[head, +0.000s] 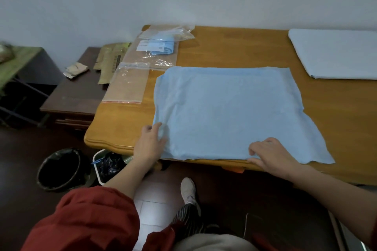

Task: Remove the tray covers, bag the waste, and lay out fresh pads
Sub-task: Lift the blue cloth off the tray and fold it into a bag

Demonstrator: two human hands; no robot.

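**Fresh Pad Goes Down at the Worktop's Edge**

A wooden worktop [234,51] carries one blue pad [230,112], opened out at its middle with its near edge running along the worktop's front lip. The pad sits slightly askew and its corners are rumpled. A tug towards the person could drag it over the lip to the floor, and careless smoothing could fold a corner under. One pale covered sheet [336,53] lies at the far right, cut off by the frame. Two bins stand on the floor at the left, a round black-lined bin [59,169] and a white bin [96,156]. One flat clear bag [130,81] and two clear packets [166,34] of folded blue material lie at the far left. The left hand [150,141] rests spread on the pad's near left corner. The right hand [273,155] bends its fingers over the near edge, and whether it pinches or only presses cannot be told.
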